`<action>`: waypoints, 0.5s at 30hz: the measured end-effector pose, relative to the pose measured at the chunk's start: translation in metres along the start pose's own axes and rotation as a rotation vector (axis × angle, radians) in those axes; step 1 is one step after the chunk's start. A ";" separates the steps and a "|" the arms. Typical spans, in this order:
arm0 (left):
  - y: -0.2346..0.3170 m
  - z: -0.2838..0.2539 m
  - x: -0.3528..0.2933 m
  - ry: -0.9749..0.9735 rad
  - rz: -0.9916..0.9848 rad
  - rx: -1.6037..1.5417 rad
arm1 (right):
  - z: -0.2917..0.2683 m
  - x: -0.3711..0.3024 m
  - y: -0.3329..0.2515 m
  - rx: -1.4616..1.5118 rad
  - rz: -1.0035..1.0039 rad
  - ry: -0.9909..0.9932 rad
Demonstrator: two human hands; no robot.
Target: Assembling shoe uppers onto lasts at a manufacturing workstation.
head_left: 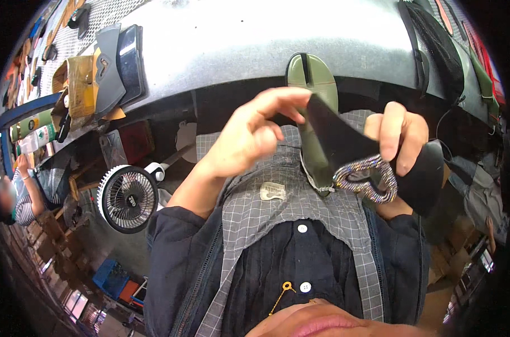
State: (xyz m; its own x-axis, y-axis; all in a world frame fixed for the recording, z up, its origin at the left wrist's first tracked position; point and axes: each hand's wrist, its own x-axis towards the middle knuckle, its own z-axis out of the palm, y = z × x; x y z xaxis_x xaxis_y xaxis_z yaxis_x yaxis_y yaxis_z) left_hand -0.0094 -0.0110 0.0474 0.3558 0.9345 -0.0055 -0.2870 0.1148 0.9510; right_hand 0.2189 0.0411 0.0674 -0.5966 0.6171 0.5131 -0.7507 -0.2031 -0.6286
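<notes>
My right hand (398, 135) has its fingers curled firmly over the upper edge of a black strap piece (345, 135). My left hand (246, 137) is half open, index finger reaching out to the strap's narrow end; whether it's pinching or merely touching, I can't tell. So the strap hangs slanted between my hands, its wide end spreading out past my right one.

Just below my right fingers sits the heart-shaped ornament (359, 167), all glittering stones. The strap looks light and bendy, smooth enough to slide a little; the ornament is probably stiffer, and its stones might snag or come loose. Best holds, I'd say: the plain black ends, clear of the stones.

Behind the strap, between my hands, stands a green shoe last (315, 151), hard-looking and likely the heavier thing. Under that, my checked apron (243, 210). Beyond my fingertips, the metal surface (255, 33); out past my left forearm, a fan (128, 199).
</notes>
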 end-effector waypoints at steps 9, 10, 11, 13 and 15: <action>0.021 -0.012 -0.021 0.100 -0.103 0.073 | 0.031 0.011 -0.019 -0.617 0.657 0.676; 0.018 -0.016 -0.020 0.129 -0.101 0.186 | 0.005 -0.003 -0.026 -0.456 0.664 0.655; 0.008 -0.011 -0.012 0.199 -0.085 0.219 | -0.022 -0.018 -0.039 -0.323 0.685 0.653; -0.003 -0.011 -0.003 0.279 -0.088 0.248 | -0.037 -0.022 -0.029 -0.621 0.784 0.533; -0.021 -0.016 0.003 0.331 -0.089 0.239 | -0.043 -0.024 -0.019 -0.665 0.792 0.603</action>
State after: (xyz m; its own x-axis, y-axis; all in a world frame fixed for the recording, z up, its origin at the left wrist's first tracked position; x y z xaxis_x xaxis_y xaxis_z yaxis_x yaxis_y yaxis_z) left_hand -0.0166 -0.0047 0.0219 0.0538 0.9868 -0.1525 -0.0399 0.1547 0.9872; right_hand 0.2597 0.0628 0.0420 -0.4645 0.7911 -0.3979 0.1647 -0.3643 -0.9166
